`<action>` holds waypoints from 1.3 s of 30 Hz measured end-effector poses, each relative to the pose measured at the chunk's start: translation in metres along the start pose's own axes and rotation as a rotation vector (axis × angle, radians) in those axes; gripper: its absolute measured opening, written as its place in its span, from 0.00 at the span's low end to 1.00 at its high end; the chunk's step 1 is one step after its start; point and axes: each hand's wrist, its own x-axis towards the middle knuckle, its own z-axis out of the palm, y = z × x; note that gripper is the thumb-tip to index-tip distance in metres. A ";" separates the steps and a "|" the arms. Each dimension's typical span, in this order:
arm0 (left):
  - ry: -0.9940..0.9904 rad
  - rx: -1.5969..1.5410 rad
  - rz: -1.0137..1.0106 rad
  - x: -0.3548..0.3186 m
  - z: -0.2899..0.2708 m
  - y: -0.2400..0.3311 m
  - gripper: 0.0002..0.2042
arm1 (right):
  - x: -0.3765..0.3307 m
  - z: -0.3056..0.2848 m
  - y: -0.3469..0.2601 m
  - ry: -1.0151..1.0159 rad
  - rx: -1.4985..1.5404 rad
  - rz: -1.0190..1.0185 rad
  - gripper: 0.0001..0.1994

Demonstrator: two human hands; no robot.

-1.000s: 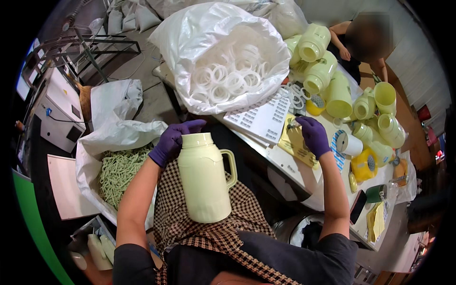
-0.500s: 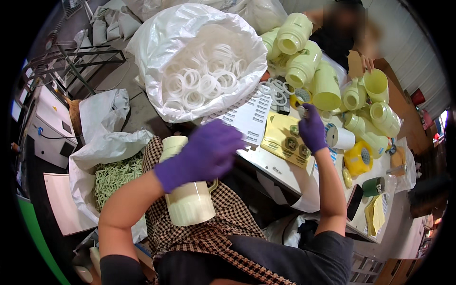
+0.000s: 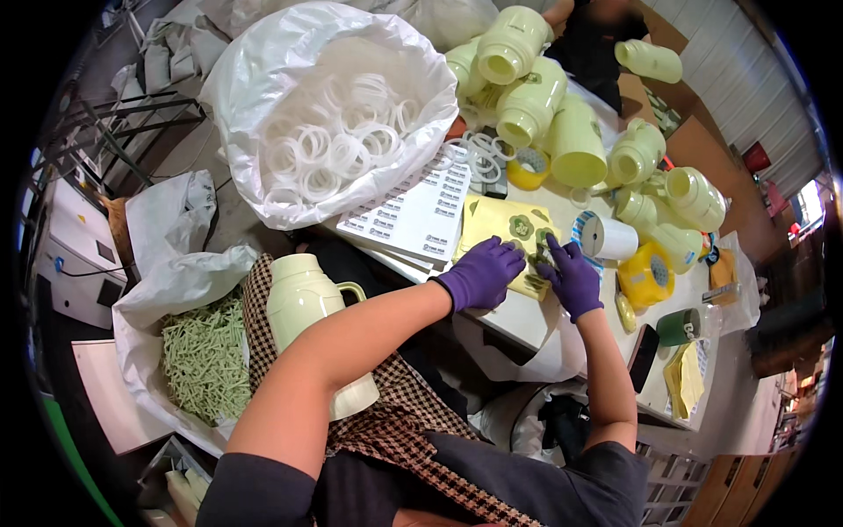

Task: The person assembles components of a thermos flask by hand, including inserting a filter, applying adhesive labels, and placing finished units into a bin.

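Observation:
A stack of yellow sticker sheets point(image 3: 481, 216) with dark green flower-shaped stickers lies at the table's near edge. My left hand point(image 3: 485, 274), in a purple glove, rests on the near part of the top sheet. Its fingers are curled together, and what their tips hold is hidden. My right hand point(image 3: 575, 279), also gloved in purple, touches the sheet's right side with fingers apart beside a green sticker point(image 3: 544, 248). Across my lap, on the checked apron, leans a cream jug point(image 3: 303, 299) with a side handle; my left forearm crosses in front of it.
A white sack of translucent rings point(image 3: 347, 154) stands beyond a printed white sheet point(image 3: 413, 206). Pale green jug bodies point(image 3: 575, 145) crowd the far table, near another person point(image 3: 593, 53). Yellow tape point(image 3: 647, 274) and a phone point(image 3: 644, 356) lie at right. A sack of green strips point(image 3: 206, 360) is at left.
My left hand has moved right from above the jug to the sticker sheet. My right hand has come down onto the sheet. The view has shifted slightly.

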 end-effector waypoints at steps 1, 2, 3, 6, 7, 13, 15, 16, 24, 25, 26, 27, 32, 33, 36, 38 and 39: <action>0.023 -0.024 0.007 0.000 0.001 -0.003 0.29 | 0.003 0.003 0.000 -0.019 -0.010 -0.012 0.28; 0.047 -0.048 0.014 -0.001 0.003 -0.005 0.29 | 0.006 0.005 0.000 -0.038 -0.020 -0.024 0.27; 0.038 -0.073 0.007 -0.003 0.005 -0.005 0.29 | 0.007 0.009 -0.001 -0.057 -0.030 -0.036 0.27; 0.036 -0.118 0.003 -0.002 0.008 -0.005 0.28 | 0.013 0.018 -0.008 -0.071 -0.112 -0.030 0.24; 0.042 -0.115 0.003 -0.001 0.007 -0.005 0.28 | 0.016 0.018 -0.010 -0.071 -0.125 -0.015 0.23; 0.005 -0.126 -0.011 -0.001 -0.001 -0.006 0.27 | 0.046 0.020 -0.017 -0.020 -0.236 -0.117 0.21; -0.032 -0.144 -0.051 0.001 -0.005 -0.005 0.28 | 0.061 0.009 -0.018 -0.131 -0.264 -0.184 0.22; 0.042 -0.124 -0.069 0.000 0.004 -0.001 0.26 | 0.071 0.006 -0.004 -0.110 0.077 -0.165 0.18; 0.271 -0.225 -0.014 -0.065 -0.142 -0.045 0.20 | 0.022 -0.050 -0.074 0.545 0.773 -0.054 0.18; 0.392 -0.273 -0.032 -0.098 -0.166 -0.055 0.20 | -0.002 -0.034 -0.091 0.578 0.594 -0.280 0.16; 0.398 -0.285 -0.155 -0.133 -0.186 -0.061 0.19 | -0.019 -0.018 -0.117 0.636 0.389 -0.504 0.15; 0.404 -0.295 -0.282 -0.170 -0.202 -0.065 0.17 | -0.033 -0.015 -0.153 0.516 0.475 -0.556 0.16; 0.700 -0.678 -0.856 -0.299 -0.211 -0.020 0.15 | -0.061 0.012 -0.258 0.249 0.630 -0.767 0.21; 0.764 -0.730 -0.894 -0.313 -0.202 -0.010 0.15 | -0.060 0.016 -0.266 0.244 0.616 -0.790 0.21; 0.863 -0.820 -0.967 -0.329 -0.190 0.012 0.16 | -0.049 0.022 -0.276 0.230 0.564 -0.836 0.23; 0.897 -0.786 -0.925 -0.338 -0.181 0.018 0.16 | -0.045 0.021 -0.278 0.225 0.522 -0.860 0.24; 0.888 -0.758 -0.917 -0.341 -0.179 0.021 0.16 | -0.047 0.021 -0.281 0.216 0.528 -0.863 0.24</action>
